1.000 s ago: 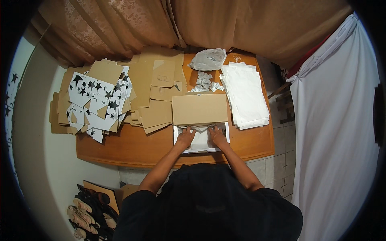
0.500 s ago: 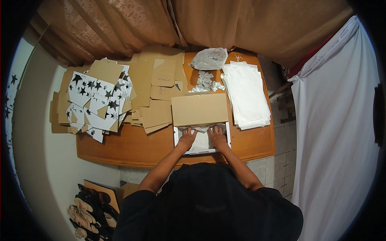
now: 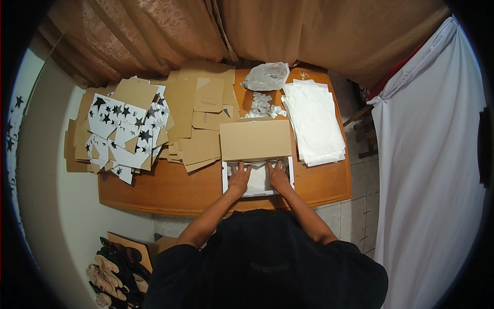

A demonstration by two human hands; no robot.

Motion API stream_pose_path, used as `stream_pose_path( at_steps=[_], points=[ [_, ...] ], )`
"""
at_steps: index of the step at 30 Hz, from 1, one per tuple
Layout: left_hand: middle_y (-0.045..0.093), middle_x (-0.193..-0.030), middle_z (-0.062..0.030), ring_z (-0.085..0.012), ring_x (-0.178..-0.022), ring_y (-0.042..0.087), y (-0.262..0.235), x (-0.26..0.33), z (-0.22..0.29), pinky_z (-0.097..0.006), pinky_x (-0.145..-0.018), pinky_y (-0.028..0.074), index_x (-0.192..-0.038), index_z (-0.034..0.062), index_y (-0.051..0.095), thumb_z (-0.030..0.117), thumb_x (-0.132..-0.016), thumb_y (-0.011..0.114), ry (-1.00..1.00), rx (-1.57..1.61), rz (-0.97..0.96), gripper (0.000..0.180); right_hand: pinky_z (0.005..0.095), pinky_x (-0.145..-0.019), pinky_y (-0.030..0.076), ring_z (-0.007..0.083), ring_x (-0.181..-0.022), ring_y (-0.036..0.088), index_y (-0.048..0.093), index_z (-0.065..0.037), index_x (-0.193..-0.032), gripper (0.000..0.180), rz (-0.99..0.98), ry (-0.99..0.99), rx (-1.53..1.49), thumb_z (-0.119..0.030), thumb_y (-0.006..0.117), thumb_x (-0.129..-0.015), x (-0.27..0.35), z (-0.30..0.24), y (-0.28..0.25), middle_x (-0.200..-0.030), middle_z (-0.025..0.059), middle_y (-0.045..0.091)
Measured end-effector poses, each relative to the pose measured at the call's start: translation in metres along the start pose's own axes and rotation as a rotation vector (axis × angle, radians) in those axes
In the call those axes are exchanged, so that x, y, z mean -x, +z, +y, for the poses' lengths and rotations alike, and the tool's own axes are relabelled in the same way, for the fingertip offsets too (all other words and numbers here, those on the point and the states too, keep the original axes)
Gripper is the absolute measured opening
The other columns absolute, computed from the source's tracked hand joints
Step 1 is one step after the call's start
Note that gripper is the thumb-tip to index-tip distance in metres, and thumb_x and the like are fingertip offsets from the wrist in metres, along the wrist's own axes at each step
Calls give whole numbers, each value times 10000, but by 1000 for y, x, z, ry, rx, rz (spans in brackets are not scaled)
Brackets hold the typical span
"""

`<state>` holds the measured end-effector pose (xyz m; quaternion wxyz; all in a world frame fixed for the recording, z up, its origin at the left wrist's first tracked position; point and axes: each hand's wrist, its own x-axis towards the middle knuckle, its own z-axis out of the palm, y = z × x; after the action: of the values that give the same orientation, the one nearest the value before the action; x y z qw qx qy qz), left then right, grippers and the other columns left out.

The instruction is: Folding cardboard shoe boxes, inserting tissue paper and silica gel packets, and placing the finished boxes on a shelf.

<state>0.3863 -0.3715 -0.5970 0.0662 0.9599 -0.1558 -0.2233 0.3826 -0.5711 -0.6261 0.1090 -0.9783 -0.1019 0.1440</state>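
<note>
In front of me on the table is a cardboard box [image 3: 292,177] with white outer walls, its brown lid [image 3: 255,140] raised on the far side. White tissue-like paper [image 3: 259,181] lines the inside. My left hand [image 3: 239,178] presses on the paper in the left half, fingers spread toward the far wall. Over in the right half, my right hand [image 3: 278,177] does the same with its fingers apart. Neither hand is wrapped round anything. The fingertips lie close under the lid's fold, and the paper beneath both hands is partly hidden.
Right of the box lies a stack of white paper sheets [image 3: 315,123]. Small clear packets [image 3: 261,104] and a plastic bag [image 3: 266,76] sit behind it. Flat brown cardboard [image 3: 200,147] and star-printed pieces [image 3: 126,121] pile up at left. Shoes [image 3: 110,273] stand at the lower left.
Both hands have shifted slightly within the box. The paper at its far side, bunched up before, now lies lower between the hands.
</note>
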Motion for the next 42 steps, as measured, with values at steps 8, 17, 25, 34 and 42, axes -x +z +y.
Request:
stream_pose_path(
  at_steps=[8, 17, 25, 34, 42],
  points=[
    [236, -1523, -369, -643, -1300, 344, 43, -24, -25, -636, -1088, 381, -1483, 66, 365, -92, -779, 627, 104, -34, -73, 767, 620, -1074, 366, 622, -1287, 380, 455, -83, -1466, 504, -148, -67, 130, -101, 454, -962, -11, 13, 18, -1392, 439, 390],
    [356, -1461, -361, -586, -1260, 431, 7, -29, -12, -582, -1046, 428, -1415, 60, 477, -16, -841, 626, 110, 140, -208, 598, 591, -995, 461, 515, -1235, 539, 477, -96, -1465, 530, -79, -38, 299, -128, 527, -938, -12, 33, 43, -1338, 385, 534],
    [665, -1099, -146, -372, -959, 660, -73, 24, -36, -452, -828, 516, -1097, 69, 664, 138, -925, 627, 97, 620, 291, 189, 488, -889, 521, 407, -1088, 620, 605, -32, -1239, 379, 228, -17, -352, -72, 678, -870, 15, -7, -102, -1136, 226, 647],
    [664, -1072, -207, -377, -944, 666, 4, 52, -75, -450, -842, 532, -1239, -16, 562, 88, -937, 613, -218, 668, 706, 323, 471, -940, 491, 434, -1088, 597, 562, -53, -1370, 440, 473, 296, -420, -54, 584, -931, 46, 25, -80, -1190, 269, 623],
    [676, -1079, -228, -418, -994, 654, 14, 73, -76, -470, -865, 515, -1226, -18, 581, 30, -899, 642, -281, 854, 571, 337, 414, -894, 531, 401, -996, 683, 655, -59, -1318, 383, 422, 295, -691, -152, 600, -951, 47, 12, -66, -1140, 266, 692]
  ],
)
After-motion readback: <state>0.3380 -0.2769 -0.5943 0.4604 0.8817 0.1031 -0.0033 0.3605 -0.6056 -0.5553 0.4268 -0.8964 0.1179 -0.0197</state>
